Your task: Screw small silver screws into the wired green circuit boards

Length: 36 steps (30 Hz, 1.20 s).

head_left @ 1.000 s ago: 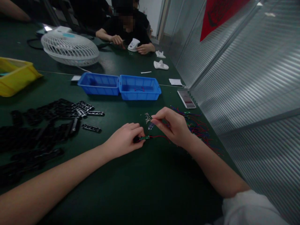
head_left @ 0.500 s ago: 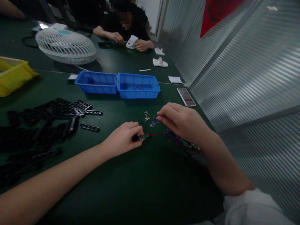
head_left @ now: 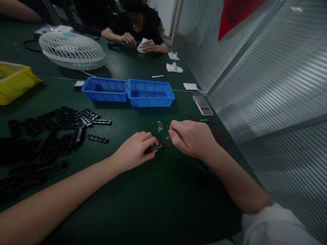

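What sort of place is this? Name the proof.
Probably a small electronics assembly workshop: a heap of black plastic strips, two blue plastic bins, and the left hand pinches a small green circuit board with red wire, the right hand a small clear piece.

— What fills the right side of the frame?
— A glass partition point(head_left: 268, 85) with fine horizontal stripes and grey rails. It runs from the lower right up to the top centre. A red sheet point(head_left: 237, 13) hangs on it at the upper right.
— And the rest?
— A long dark green table point(head_left: 153, 211) covers the left and bottom. The light is dim. A pale wall point(head_left: 166, 12) shows at top centre.
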Tool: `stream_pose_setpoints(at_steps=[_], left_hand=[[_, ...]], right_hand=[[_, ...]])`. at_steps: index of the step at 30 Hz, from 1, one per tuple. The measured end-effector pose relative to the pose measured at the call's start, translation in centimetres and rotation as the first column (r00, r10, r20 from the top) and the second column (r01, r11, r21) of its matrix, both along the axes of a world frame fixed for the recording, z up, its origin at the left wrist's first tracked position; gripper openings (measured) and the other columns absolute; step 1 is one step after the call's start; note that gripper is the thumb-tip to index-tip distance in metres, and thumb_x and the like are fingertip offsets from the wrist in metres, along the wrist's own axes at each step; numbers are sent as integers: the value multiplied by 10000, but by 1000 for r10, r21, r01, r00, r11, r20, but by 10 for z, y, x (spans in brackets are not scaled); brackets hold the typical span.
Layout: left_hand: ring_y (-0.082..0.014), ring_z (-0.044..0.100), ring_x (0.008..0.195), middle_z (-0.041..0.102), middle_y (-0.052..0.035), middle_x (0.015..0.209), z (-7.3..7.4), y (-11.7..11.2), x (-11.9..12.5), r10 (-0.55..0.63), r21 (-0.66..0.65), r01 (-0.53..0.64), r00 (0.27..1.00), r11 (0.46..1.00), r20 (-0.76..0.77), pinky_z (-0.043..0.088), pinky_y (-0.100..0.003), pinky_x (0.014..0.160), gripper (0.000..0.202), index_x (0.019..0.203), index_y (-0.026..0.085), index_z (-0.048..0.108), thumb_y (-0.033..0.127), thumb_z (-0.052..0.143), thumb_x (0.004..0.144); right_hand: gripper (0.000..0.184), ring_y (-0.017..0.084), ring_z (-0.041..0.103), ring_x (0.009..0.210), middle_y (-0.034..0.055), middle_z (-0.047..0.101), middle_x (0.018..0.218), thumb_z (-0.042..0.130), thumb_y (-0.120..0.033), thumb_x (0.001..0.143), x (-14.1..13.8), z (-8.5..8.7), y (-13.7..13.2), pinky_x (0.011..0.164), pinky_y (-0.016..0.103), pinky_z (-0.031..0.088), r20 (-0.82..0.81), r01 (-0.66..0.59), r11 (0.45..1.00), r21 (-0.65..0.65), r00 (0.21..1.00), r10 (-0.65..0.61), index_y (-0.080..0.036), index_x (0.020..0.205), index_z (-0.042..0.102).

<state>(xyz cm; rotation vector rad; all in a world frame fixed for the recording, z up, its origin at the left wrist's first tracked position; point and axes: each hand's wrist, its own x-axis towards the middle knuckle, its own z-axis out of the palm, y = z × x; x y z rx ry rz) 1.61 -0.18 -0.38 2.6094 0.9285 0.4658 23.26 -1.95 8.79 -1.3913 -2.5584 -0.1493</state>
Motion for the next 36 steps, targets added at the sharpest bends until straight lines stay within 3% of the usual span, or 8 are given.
stream_pose_setpoints(at_steps=[3, 6, 13, 19, 23, 28, 32, 36], left_hand=[[-230, 517, 915, 582, -56, 992, -1, -1, 0, 19, 38, -18, 1000, 999, -20, 409, -372, 797, 166, 1055, 204, 573, 309, 507, 945], [-232, 513, 953, 586, -57, 1032, -3, 1, -1, 34, 36, -33, 999, 999, -12, 414, -379, 829, 179, 1076, 209, 573, 323, 488, 967], [-221, 506, 916, 576, -49, 1006, -5, 4, 0, 41, 24, -42, 999, 999, 8, 425, -368, 800, 171, 1056, 208, 567, 339, 511, 962], [-222, 500, 933, 575, -46, 1035, -5, 4, 0, 39, 17, -39, 999, 999, 2, 429, -376, 824, 168, 1061, 209, 566, 335, 516, 961], [-220, 505, 930, 577, -43, 1038, -3, 4, 0, 42, 9, -42, 999, 999, -4, 427, -367, 812, 177, 1074, 215, 573, 340, 516, 962], [-219, 506, 930, 574, -42, 1026, -4, 4, 0, 42, 4, -42, 999, 999, -4, 423, -362, 811, 181, 1081, 221, 577, 343, 513, 964], [-218, 509, 930, 576, -41, 1023, -5, 5, 0, 44, 10, -44, 999, 999, -5, 425, -361, 809, 181, 1084, 221, 578, 339, 522, 959], [-218, 513, 936, 580, -43, 1026, -4, 4, 0, 48, 10, -48, 999, 999, -3, 432, -361, 815, 184, 1079, 216, 585, 339, 522, 957]], right_hand=[[301, 187, 596, 904, 86, 643, 991, 374, -226, 930, 1, 2, 2, 685, 279, 428, -92, -161, 985, -56, 983, 156, -154, 1092, 617], [379, 187, 581, 990, 99, 603, 1076, 370, -184, 933, 2, 2, 5, 801, 292, 482, -132, -311, 949, -55, 944, 301, -146, 1274, 532], [184, 155, 641, 891, 70, 683, 955, 499, -284, 971, 7, -9, 12, 756, 265, 513, -279, -349, 930, 114, 887, 367, -144, 1054, 586], [303, 139, 632, 984, 74, 683, 1074, 462, -241, 992, 14, 7, 11, 826, 263, 513, -274, -367, 929, 57, 889, 368, -160, 1250, 598], [281, 144, 629, 961, 68, 679, 1051, 465, -278, 992, 17, 17, 8, 779, 255, 505, -196, -290, 951, 104, 932, 306, -181, 1161, 667], [284, 130, 622, 876, 53, 675, 966, 460, -341, 994, 17, 18, 7, 706, 228, 460, -147, -228, 965, 130, 958, 246, -161, 1025, 678], [338, 118, 565, 745, 36, 629, 857, 418, -400, 1002, 13, 15, 6, 596, 237, 368, -27, -162, 969, 188, 985, 170, -162, 900, 635], [374, 113, 496, 653, 30, 607, 871, 340, -404, 1021, 8, 10, 6, 523, 275, 250, 59, -29, 966, 257, 998, 14, -182, 911, 621]])
